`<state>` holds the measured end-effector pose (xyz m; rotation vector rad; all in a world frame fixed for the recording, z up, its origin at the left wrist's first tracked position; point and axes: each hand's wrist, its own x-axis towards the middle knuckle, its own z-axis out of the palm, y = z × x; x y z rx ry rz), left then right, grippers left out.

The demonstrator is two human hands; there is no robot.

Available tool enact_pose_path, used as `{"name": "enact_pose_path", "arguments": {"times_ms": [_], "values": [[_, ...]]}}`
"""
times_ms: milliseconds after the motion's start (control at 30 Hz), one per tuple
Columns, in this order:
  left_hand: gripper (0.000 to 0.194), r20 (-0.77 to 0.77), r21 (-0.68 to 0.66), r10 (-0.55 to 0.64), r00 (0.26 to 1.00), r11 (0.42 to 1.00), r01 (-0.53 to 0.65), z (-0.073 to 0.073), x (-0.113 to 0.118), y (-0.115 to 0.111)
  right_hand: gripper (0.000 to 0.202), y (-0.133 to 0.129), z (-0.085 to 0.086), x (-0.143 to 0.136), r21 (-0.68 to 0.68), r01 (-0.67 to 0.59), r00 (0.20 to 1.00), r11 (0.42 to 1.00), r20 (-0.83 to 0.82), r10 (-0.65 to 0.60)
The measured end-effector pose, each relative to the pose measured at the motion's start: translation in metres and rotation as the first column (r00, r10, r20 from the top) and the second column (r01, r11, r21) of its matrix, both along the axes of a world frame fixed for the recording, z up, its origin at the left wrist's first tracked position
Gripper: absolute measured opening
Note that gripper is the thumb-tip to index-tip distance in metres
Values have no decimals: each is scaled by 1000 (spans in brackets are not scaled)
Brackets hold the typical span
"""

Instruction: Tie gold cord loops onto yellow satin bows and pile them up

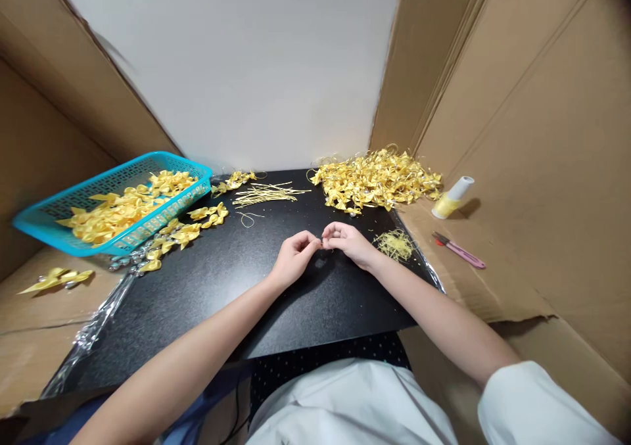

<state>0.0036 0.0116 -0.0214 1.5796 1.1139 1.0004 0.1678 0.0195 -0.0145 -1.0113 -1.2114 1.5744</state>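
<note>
Close together above the middle of the black table [207, 300], my left hand [294, 256] and my right hand [349, 242] are both pinched, fingertips nearly meeting. Something tiny lies between the fingertips, too small to name. Behind my hands is a bundle of yellow cords [266, 194], with one loose thin loop [248, 219] in front of it. To the left, yellow ribbon bows [185, 234] lie loose beside small silvery pieces [133, 258]. A tangle of yellow thread scraps [394, 245] sits just right of my right wrist.
At the left stands a turquoise basket [49, 240] holding yellow bows. A large heap of finished-looking yellow bows [374, 179] fills the back right. On the cardboard at right are a thread spool [452, 198] and pink-handled snips [461, 251]. Cardboard walls [532, 136] enclose the sides.
</note>
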Motion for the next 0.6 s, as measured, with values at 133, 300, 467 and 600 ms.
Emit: {"name": "enact_pose_path", "arguments": {"times_ms": [133, 300, 467, 600], "values": [[26, -17, -10, 11, 1000, 1000, -11, -1, 1, 0, 18, 0, 0, 0, -8, 6, 1000, 1000, -1, -6], [25, -23, -15, 38, 999, 999, -39, -4, 1, 2, 18, 1, -2, 1, -29, 25, 1000, 999, 13, -25], [26, -12, -14, 61, 998, 998, -61, -7, 1, 4, 17, 1, 0, 2, -48, 34, 999, 998, 14, -33], [25, -3, -12, 66, 998, 998, -66, -6, 1, 5, 17, 0, 0, 2, -56, 27, 1000, 998, 13, -26]]}}
